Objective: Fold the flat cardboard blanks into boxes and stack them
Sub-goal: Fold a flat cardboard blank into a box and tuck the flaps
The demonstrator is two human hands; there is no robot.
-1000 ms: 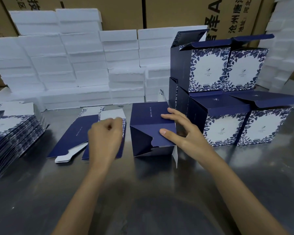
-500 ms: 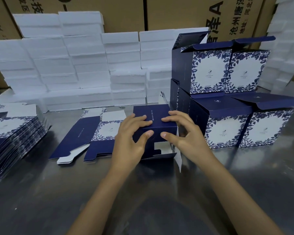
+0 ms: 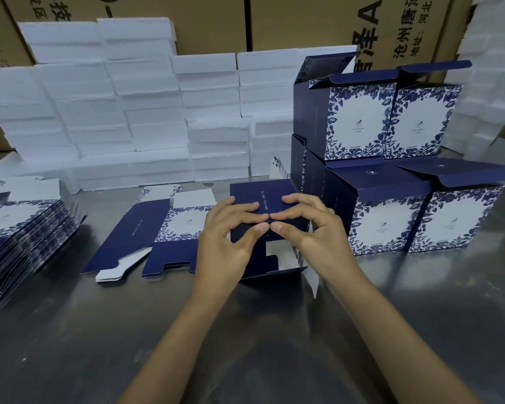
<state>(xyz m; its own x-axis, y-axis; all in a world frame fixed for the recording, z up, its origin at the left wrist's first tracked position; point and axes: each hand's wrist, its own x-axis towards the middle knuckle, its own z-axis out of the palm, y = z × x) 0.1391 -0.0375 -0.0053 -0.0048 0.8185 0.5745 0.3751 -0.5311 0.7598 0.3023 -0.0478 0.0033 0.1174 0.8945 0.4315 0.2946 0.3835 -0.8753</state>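
- The half-folded box (image 3: 261,199) lies on its side mid-bench, open end facing the person; a line of small white print on its navy top panel is too small to read.
- Left hand (image 3: 226,243) and right hand (image 3: 318,231) grip its near top edge, fingers curled over, thumbs meeting below.
- A flat blank (image 3: 158,234) lies just left on the steel bench (image 3: 99,345); a blank stack (image 3: 21,234) sits far left.
- Finished boxes (image 3: 391,176), floral fronts, stand stacked just right.
- White foam blocks (image 3: 129,112) behind; brown cartons (image 3: 303,21) bear Chinese print, "沧州".
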